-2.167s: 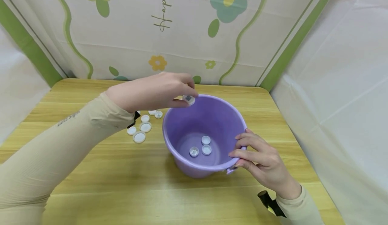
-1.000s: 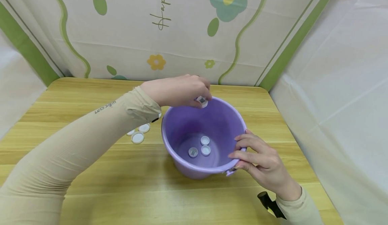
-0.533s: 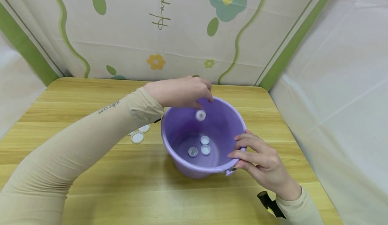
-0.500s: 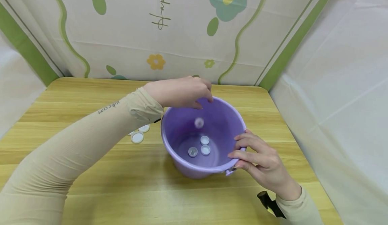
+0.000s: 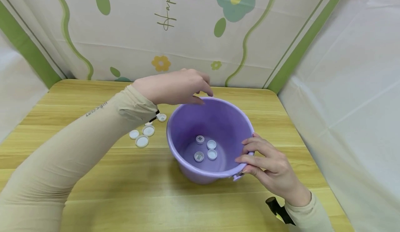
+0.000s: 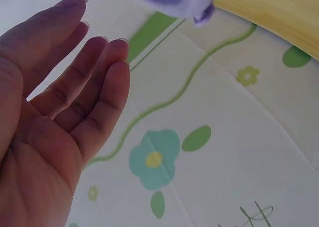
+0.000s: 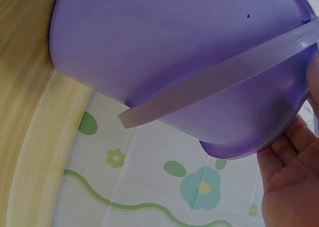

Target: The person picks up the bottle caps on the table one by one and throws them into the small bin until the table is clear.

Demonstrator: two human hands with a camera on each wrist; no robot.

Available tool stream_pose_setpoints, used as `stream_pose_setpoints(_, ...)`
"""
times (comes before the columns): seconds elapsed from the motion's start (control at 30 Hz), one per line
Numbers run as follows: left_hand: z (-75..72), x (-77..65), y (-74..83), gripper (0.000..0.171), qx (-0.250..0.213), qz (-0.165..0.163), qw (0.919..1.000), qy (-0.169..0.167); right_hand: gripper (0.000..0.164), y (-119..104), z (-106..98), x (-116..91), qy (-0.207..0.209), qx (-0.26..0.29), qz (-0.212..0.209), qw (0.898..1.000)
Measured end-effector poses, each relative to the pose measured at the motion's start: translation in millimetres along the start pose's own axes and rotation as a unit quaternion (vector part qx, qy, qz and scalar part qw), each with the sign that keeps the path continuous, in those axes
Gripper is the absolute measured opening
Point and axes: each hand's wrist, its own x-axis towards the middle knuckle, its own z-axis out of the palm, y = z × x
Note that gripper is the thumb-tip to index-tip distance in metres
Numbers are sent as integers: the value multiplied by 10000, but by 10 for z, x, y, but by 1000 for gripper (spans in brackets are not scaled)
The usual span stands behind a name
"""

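Note:
A purple bucket (image 5: 203,121) stands on the wooden table, and several small white round caps (image 5: 211,154) lie spread over its floor. My left hand (image 5: 178,88) is above the bucket's far left rim with nothing in it; in the left wrist view its fingers (image 6: 112,95) are loosely bent and apart. With my right hand (image 5: 268,164) I grip the bucket's right rim, fingers over the inside and thumb outside. Left of the bucket, more white caps (image 5: 142,141) lie on the table, some partly hidden behind my left wrist.
The bucket's handle (image 7: 219,80) hangs down along its outer side. A white cloth with printed flowers (image 5: 125,34) rises behind the table (image 5: 131,193), and white sheeting (image 5: 350,103) stands along the right side.
My left hand let a white cap go; it fell and now lies with the others on the bucket's floor. The hand has since drawn back up and left. My right hand stays at the rim.

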Motion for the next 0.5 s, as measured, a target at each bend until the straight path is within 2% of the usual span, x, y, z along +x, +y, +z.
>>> stream_pose_setpoints(0.13,-54,-133,-70,29,-37,-57,9997,250,19,-3,0,-7,19,-24,-2,10000)
stream_pose_setpoints(0.3,-95,-368,-174,29,-149,-189,9978,617,20,-2,-1,-3,38,-12,-20,10000)
stream_pose_setpoints(0.43,-64,-584,-286,32,-144,-445,9949,892,20,-6,-4,1,24,-17,-1,10000)
stream_pose_setpoints(0.5,-28,-687,-342,32,-125,-472,9931,1070,20,-5,-4,-1,22,-12,8,10000)
